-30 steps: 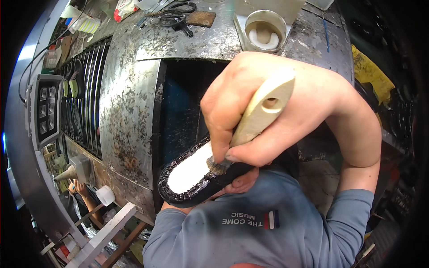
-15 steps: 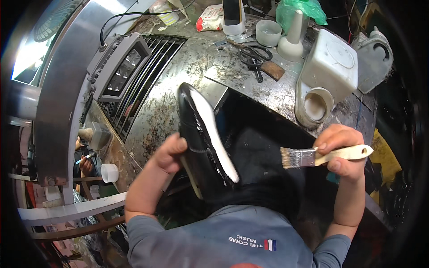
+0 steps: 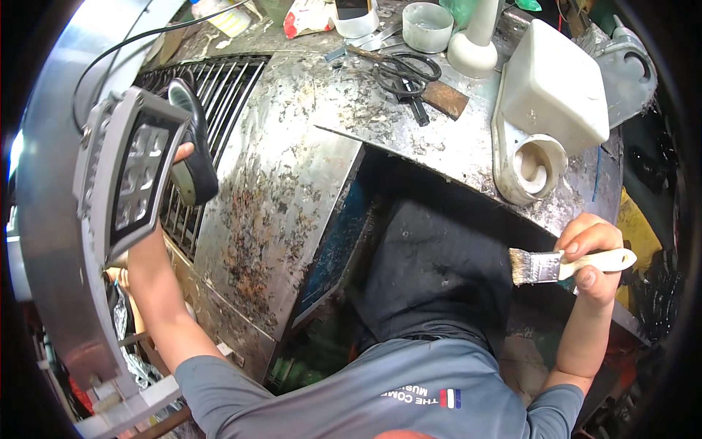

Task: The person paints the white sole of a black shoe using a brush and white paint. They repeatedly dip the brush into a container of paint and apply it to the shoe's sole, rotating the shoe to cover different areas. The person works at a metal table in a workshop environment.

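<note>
At the far left, my left hand (image 3: 184, 151) grips a black shoe (image 3: 199, 170) over the slatted metal rack (image 3: 232, 91). Most of that hand and part of the shoe are hidden behind a grey floodlight (image 3: 140, 172); a finger shows on the shoe's side. On the right, my right hand (image 3: 594, 245) pinches the pale wooden handle of a flat paintbrush (image 3: 542, 266). Its bristles point left, apart from everything, in front of the bench edge. Behind the brush stands a white tub with a round cup of whitish liquid (image 3: 535, 175).
Scissors (image 3: 409, 72) and a brown block (image 3: 444, 100) lie on the stained metal bench (image 3: 270, 197). A translucent cup (image 3: 427, 31) and a white cone-topped bottle (image 3: 474, 51) stand at the back. A dark opening cuts into the bench before me. A metal post (image 3: 55, 241) rises at left.
My left hand has carried the shoe from in front of me to the far left, over the rack behind the floodlight. My right hand and brush appear slightly further right as the view shifts.
</note>
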Tool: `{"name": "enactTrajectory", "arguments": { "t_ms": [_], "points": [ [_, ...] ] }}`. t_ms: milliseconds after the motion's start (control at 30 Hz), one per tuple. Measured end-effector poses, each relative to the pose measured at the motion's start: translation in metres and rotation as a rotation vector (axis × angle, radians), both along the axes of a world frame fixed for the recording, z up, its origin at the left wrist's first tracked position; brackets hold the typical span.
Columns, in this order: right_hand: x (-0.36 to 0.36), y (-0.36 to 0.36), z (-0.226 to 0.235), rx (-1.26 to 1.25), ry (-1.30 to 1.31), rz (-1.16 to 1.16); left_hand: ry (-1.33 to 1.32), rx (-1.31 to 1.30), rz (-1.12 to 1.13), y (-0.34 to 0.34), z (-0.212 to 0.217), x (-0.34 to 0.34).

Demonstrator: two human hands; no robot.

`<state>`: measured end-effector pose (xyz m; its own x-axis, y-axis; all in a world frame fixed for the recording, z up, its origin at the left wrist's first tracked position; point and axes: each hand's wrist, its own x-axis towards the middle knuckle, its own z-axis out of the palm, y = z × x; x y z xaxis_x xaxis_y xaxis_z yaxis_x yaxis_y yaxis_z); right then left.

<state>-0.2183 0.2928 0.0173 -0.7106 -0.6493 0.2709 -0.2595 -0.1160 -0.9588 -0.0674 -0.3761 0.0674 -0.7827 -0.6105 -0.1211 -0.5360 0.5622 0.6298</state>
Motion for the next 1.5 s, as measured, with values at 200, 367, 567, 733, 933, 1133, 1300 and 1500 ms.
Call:
{"name": "enactTrajectory", "arguments": {
  "t_ms": [200,367,567,733,933,1133,1300,1500],
  "points": [
    [0.004,0.002,-0.006,0.042,-0.026,-0.138,-0.158,-0.25,0.282,-0.132,-0.072,-0.044],
    [0.0,0.001,-0.015,0.105,-0.068,-0.231,-0.084,-0.518,0.419,-0.162,-0.125,-0.062],
    [-0.005,-0.011,-0.011,0.17,-0.109,-0.246,-0.245,-0.685,0.443,-0.154,-0.152,-0.099],
    [-0.007,-0.018,-0.015,0.094,-0.112,-0.113,-0.704,-1.235,-0.054,-0.233,-0.163,-0.054],
    [0.039,0.034,-0.002,0.044,-0.193,-0.417,-0.016,-1.113,0.077,-0.09,-0.159,-0.066],
    [0.03,0.177,-0.015,0.238,0.006,-1.06,0.231,-0.927,-0.123,0.057,-0.135,-0.018],
    [-0.022,0.27,-0.079,1.157,0.31,-1.175,0.307,-0.938,-0.268,0.143,-0.111,0.008],
    [-0.093,0.274,-0.152,1.829,0.042,-0.969,0.282,-0.891,-0.411,0.222,-0.103,0.015]
  ]
}}
